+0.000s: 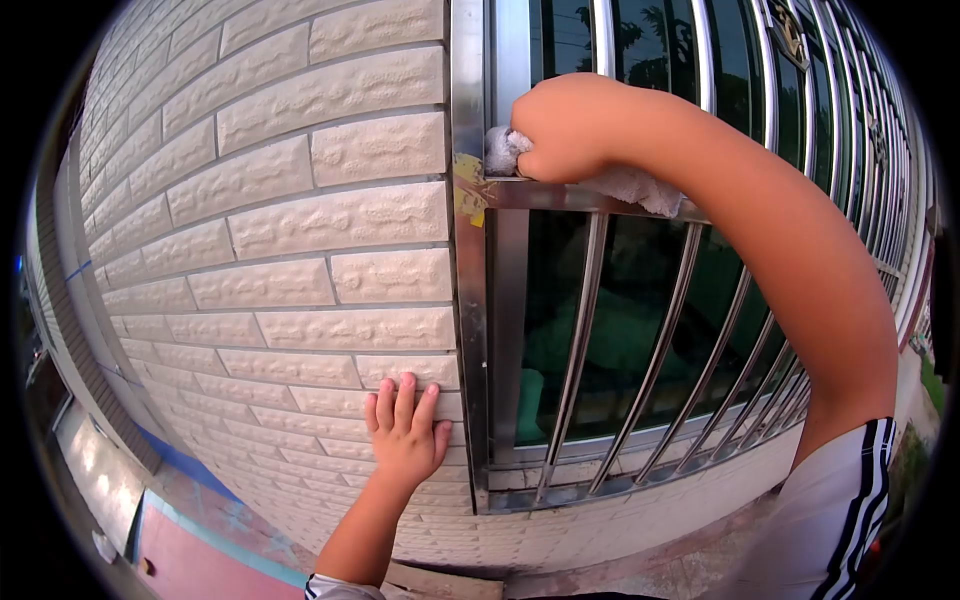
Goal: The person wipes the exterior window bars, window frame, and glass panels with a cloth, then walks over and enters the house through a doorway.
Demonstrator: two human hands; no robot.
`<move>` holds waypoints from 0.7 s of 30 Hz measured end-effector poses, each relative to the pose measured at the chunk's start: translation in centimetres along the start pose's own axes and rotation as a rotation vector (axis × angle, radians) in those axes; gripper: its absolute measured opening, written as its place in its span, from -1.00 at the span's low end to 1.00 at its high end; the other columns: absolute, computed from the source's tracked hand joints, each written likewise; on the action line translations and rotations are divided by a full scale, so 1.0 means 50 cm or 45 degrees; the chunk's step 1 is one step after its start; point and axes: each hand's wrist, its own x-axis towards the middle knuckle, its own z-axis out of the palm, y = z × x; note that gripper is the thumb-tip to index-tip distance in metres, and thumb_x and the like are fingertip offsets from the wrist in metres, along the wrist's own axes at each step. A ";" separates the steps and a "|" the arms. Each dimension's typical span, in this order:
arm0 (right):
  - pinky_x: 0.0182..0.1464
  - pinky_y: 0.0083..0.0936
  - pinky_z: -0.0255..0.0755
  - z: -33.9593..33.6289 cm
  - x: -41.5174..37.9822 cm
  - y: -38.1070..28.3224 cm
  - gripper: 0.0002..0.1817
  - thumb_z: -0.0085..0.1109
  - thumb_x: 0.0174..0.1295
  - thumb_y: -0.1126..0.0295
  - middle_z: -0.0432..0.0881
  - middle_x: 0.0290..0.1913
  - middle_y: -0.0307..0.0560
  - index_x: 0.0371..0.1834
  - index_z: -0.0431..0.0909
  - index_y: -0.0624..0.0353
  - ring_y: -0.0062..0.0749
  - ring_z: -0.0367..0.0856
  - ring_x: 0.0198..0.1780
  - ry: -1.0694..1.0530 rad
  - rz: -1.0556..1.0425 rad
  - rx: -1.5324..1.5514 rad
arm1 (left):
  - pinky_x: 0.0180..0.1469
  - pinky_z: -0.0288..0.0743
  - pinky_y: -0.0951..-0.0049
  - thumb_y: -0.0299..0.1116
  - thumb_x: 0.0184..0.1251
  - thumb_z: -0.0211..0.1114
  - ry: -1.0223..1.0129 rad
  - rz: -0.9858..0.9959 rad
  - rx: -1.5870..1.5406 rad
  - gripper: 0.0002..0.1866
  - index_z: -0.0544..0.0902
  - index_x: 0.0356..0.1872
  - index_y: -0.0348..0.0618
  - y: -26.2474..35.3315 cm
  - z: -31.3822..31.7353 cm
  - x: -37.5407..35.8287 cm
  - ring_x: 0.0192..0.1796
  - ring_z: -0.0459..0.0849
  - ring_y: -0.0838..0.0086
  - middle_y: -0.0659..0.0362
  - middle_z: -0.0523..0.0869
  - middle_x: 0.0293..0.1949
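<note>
My right hand (565,125) is closed round a pale, crumpled cloth (635,188) on the horizontal metal rail (535,196) of a window grille. Part of the cloth pokes out left of the fist, against the upright frame post (468,300), and more of it hangs below the wrist. Lower down, my left hand (408,435) lies flat on the light brick wall (340,220), fingers spread and pointing up, just left of the post. Yellow residue (470,185) marks the post near the rail's corner.
Vertical metal bars (660,350) run in front of dark window glass (625,290), above and below the rail. A pink floor area (200,560) with a light blue edge lies at the lower left. Greenery (932,385) shows at the far right.
</note>
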 end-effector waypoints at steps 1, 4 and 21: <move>-0.23 -0.18 0.55 0.005 -0.007 0.002 -0.68 0.13 -0.05 0.27 0.68 -0.38 0.18 -0.35 0.71 0.28 0.05 0.67 -0.31 0.076 -0.022 0.032 | 0.46 -0.19 -0.16 -0.15 0.19 0.25 0.003 -0.004 -0.006 -0.35 0.37 0.33 -0.10 -0.005 0.001 -0.006 0.50 0.06 -0.12 -0.14 0.22 0.45; -0.23 -0.20 0.55 0.028 -0.046 0.022 -0.69 0.16 -0.01 0.26 0.66 -0.43 0.17 -0.35 0.67 0.29 0.06 0.65 -0.36 0.310 -0.114 0.183 | 0.47 -0.20 -0.15 -0.17 0.21 0.23 -0.015 -0.011 -0.002 -0.37 0.36 0.33 -0.11 -0.017 0.000 -0.015 0.50 0.06 -0.13 -0.14 0.22 0.45; -0.12 -0.24 0.54 0.091 -0.140 0.133 -0.40 0.02 0.33 -0.07 0.70 -0.27 0.22 -0.26 0.66 0.40 0.04 0.68 -0.24 0.652 0.345 0.175 | 0.46 -0.24 -0.18 -0.17 0.17 0.28 -0.096 -0.051 -0.014 -0.35 0.38 0.31 -0.14 -0.015 -0.013 -0.012 0.50 0.04 -0.15 -0.18 0.19 0.46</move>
